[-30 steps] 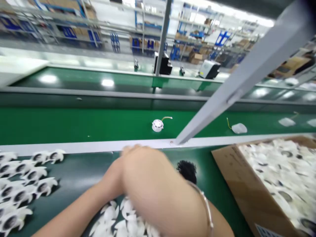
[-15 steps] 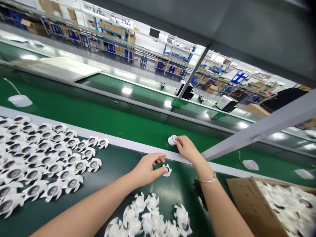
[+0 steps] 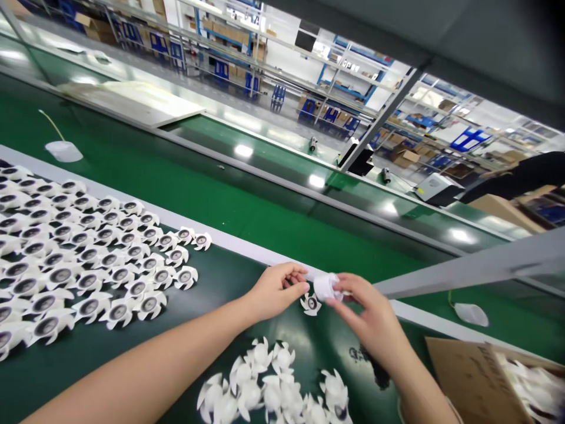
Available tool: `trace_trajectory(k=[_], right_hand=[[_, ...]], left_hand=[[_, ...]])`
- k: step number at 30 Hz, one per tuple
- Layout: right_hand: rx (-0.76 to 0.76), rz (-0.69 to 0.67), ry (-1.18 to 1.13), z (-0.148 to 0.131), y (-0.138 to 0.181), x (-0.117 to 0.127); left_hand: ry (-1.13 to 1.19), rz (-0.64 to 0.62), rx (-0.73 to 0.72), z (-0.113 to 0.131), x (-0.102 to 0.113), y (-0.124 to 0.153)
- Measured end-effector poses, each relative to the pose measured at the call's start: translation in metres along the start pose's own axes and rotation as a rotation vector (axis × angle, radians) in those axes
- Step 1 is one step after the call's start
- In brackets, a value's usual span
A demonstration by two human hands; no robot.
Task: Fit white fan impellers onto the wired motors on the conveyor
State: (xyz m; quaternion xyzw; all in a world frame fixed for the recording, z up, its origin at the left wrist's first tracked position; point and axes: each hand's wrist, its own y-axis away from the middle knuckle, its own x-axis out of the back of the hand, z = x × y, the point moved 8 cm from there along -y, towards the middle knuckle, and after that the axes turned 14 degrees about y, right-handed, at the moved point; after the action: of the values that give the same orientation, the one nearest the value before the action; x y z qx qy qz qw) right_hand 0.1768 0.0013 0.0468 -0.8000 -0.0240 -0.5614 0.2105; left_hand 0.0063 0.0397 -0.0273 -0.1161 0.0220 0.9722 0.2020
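1. the right hand's fingers (image 3: 348,294) are closed in a pinch on the right end of a white cylindrical housing (image 3: 326,287). it now sits up off the belt, where a moment ago those fingers only touched it lying flat.
2. the left hand's fingers (image 3: 295,275) are curled just beside the housing's left end; i cannot tell whether they touch it.
3. a small white impeller with a dark hub (image 3: 310,304) lies just below the housing, between the hands, near the far edge of the dark green belt (image 3: 229,282).
4. toward the belt's left end, rows of like impellers (image 3: 88,277) lie face up in a tight block, and a loose heap of white impellers (image 3: 269,383) sits at its near edge.
5. at the lower right corner, a cardboard box (image 3: 472,377) holds more white parts (image 3: 529,383). beyond the white rail (image 3: 247,247), a white cup-shaped cover (image 3: 471,315) with a yellow wire rests on a brighter green belt (image 3: 353,259).
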Motion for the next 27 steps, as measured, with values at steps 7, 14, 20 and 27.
trace_trajectory(k=[7,14,20,27], right_hand=[[-0.014,-0.103,0.156,-0.027,0.035,-0.029],[-0.008,-0.092,0.133,-0.008,0.022,-0.029],[-0.010,-0.118,0.202,-0.016,0.015,-0.027],[0.033,-0.144,0.241,-0.018,0.012,-0.031]], left_hand=[[-0.173,-0.063,-0.125,0.011,-0.006,0.003],[-0.267,-0.115,-0.172,0.014,-0.013,0.001],[-0.315,-0.089,-0.111,0.013,-0.009,-0.006],[-0.359,-0.090,-0.144,0.013,-0.014,-0.003]])
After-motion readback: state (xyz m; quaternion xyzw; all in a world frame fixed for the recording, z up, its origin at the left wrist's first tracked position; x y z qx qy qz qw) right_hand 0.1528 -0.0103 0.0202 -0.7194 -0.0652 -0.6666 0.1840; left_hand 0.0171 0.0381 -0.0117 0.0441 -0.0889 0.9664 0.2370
